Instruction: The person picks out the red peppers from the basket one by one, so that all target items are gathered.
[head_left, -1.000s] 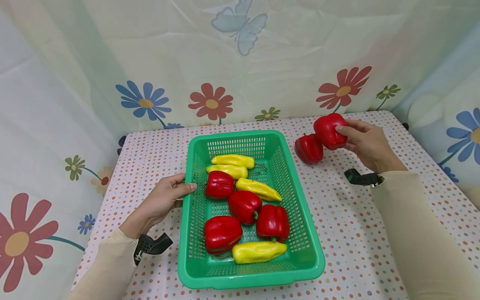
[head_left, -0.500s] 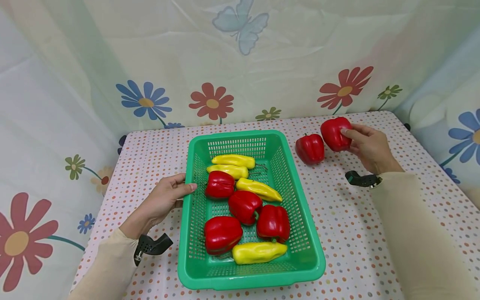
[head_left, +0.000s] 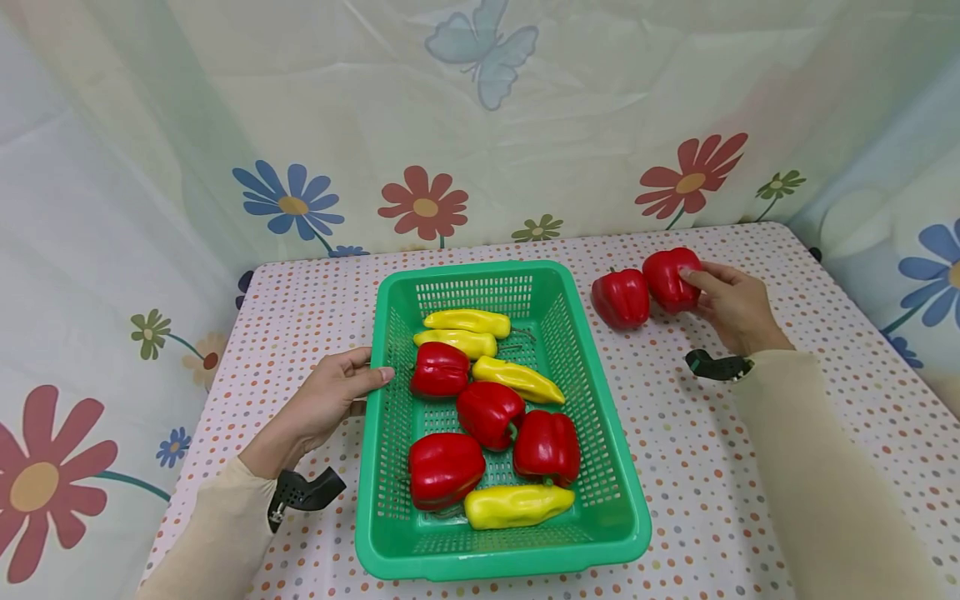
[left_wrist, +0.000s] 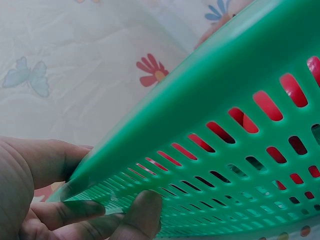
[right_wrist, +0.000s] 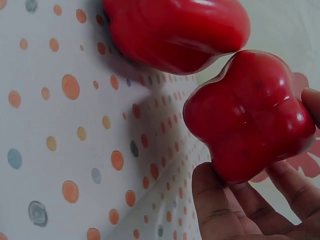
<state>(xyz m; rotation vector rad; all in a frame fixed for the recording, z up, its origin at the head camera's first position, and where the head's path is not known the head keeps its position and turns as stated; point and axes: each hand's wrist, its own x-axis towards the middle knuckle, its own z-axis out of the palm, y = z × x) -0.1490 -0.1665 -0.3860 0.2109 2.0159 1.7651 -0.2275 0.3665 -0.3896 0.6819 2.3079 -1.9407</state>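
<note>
I've a glossy red bell pepper (head_left: 669,282) in my right hand (head_left: 738,308), fingers (right_wrist: 215,205) curled round it, a second red pepper (head_left: 621,298) on the dotted bench (head_left: 690,475) between it and the green plastic basket (head_left: 502,567) my left hand (head_left: 330,385) pinches.

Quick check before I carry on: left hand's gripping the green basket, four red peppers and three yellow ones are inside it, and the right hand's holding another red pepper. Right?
Not quite: the head view shows four yellow peppers, not three. The left hand does grip the green basket, four red peppers are inside, and the right hand holds another red pepper.
</note>
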